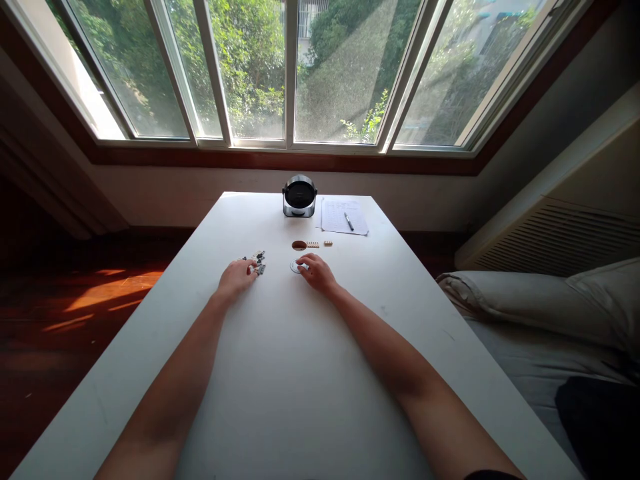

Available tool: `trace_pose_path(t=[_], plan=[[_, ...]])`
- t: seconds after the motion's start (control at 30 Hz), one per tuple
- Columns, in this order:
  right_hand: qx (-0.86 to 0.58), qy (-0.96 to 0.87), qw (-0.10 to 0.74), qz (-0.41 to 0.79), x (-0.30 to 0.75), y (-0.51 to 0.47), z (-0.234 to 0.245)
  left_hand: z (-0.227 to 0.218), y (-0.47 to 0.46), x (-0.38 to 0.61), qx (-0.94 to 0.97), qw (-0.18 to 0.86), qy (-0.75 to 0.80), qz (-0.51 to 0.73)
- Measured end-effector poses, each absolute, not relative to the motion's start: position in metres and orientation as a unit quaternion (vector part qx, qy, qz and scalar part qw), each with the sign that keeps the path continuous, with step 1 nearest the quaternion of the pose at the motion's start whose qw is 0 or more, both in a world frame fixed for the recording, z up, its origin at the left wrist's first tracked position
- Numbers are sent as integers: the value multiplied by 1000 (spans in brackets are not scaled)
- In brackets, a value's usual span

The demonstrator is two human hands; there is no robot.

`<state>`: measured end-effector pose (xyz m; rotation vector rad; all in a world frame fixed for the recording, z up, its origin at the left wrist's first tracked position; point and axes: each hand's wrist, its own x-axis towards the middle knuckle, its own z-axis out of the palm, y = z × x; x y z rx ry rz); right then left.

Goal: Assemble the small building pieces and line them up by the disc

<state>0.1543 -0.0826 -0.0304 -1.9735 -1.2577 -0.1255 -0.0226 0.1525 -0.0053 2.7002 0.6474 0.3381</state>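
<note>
White table (300, 373) beneath, had right hand (316, 271) curled narrowly at pale flat disc (294, 267) near brown round hole (299, 245), left hand (237, 276) at small dark-and-pale pieces (261, 269), with any actual hold impossible to tell, and probably needed light, low fingertips against scattering them.

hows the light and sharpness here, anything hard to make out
Head view: backlit by the bright window, sunlit streaks on the floor at left; head view: table flares toward the camera, as with a wide lens; head view: small pieces at the left hand too tiny to tell apart, writing on the paper unreadable.
</note>
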Motion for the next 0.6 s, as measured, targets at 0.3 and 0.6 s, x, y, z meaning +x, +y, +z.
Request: trace_pose_path(t=[0.3,0.6], plan=[[-770,-503,390,-45,157,-84,-33,-8,150,-24,943,174,250,134],[-775,-498,386,-38,156,-84,-33,-5,137,-19,920,198,284,185]])
